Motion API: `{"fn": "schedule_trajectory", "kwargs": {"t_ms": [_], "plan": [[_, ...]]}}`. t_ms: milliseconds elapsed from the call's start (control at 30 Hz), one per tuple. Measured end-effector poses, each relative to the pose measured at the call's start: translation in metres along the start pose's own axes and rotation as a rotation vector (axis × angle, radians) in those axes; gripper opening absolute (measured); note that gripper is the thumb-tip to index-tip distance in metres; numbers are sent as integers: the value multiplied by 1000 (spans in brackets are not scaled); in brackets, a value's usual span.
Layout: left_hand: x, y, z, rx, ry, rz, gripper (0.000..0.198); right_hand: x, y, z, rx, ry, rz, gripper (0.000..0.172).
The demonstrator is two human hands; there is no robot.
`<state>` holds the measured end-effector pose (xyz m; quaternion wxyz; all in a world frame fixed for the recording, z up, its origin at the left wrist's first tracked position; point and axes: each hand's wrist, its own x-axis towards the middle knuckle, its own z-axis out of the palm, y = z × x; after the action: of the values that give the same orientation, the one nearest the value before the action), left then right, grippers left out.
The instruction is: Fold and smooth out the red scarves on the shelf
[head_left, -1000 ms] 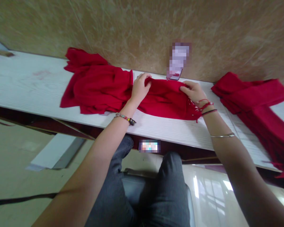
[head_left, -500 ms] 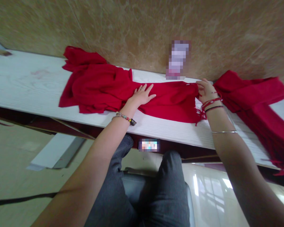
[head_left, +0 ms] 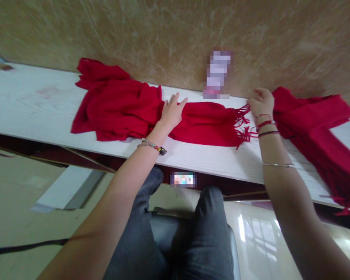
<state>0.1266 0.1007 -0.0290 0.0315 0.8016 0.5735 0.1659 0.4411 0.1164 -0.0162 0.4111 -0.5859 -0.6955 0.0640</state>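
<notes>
A red scarf (head_left: 204, 126) lies lengthwise on the white tabletop, bunched up at its left part and flat toward its fringed right end. My left hand (head_left: 172, 112) rests on the middle of it with fingers spread. At the right end, the fringe (head_left: 241, 120) spreads over the white surface. My right hand (head_left: 261, 103) has its fingers pinched together at the upper strands of that fringe. Just right of this hand lies a second red scarf (head_left: 312, 132), folded over, its fringe near the table's front edge.
Behind the narrow white table (head_left: 26, 101) rises a brown marble-patterned wall (head_left: 151, 35). A blurred-out upright item (head_left: 218, 74) stands at the table's back edge. A pale board or box (head_left: 65, 190) lies on the floor at left. My knees are under the front edge.
My right hand has lifted slightly up and right, and the fringe now lies more spread out. My left hand has shifted a little away from me, its fingers still apart.
</notes>
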Motion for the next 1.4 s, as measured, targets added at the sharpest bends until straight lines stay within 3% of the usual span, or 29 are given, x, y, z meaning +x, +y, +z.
{"fn": "schedule_trajectory", "kwargs": {"t_ms": [67, 100, 233, 300, 367, 467, 567, 633, 700, 800, 900, 1000, 1167, 1267, 1333, 1400], "plan": [[-1, 7, 3, -20, -81, 66, 58, -8, -12, 8, -131, 79, -26, 35], [-1, 11, 4, -21, -164, 61, 59, -12, -20, 14, -155, 48, -69, 33], [-1, 14, 2, 30, -457, -48, 67, -24, -43, 38, -201, -448, -316, 31], [1, 10, -6, 56, -518, -75, 75, -25, -43, 46, -273, -566, -361, 30], [3, 2, -15, 75, -583, -76, 85, -23, -35, 47, -375, -564, -338, 31], [7, -10, -25, 113, -648, -53, 100, -20, -21, 37, -542, -542, -181, 33], [8, -16, -28, 144, -650, -46, 105, -21, -15, 24, -664, -501, 8, 32], [7, -13, -29, 146, -638, -54, 105, -23, -19, 19, -668, -466, 38, 32], [4, -3, -30, 131, -615, -68, 100, -25, -30, 19, -590, -454, -60, 34], [0, 19, -27, 76, -505, -112, 82, -25, -49, 26, -435, -466, -341, 33], [-1, 38, -13, 29, -443, -166, 74, -23, -55, 34, -405, -590, -468, 27], [1, 41, 1, 64, -490, -180, 80, -18, -40, 35, -481, -680, -388, 20], [3, 31, 5, 76, -526, -161, 84, -14, -1, 14, -656, -589, -56, 15], [3, 30, 3, 57, -522, -165, 80, -16, 6, 0, -683, -520, 57, 14], [3, 30, 4, 49, -504, -170, 77, -17, -3, -2, -665, -430, 58, 17], [3, 30, 5, 45, -489, -172, 76, -18, -20, 4, -585, -371, -81, 22]]}}
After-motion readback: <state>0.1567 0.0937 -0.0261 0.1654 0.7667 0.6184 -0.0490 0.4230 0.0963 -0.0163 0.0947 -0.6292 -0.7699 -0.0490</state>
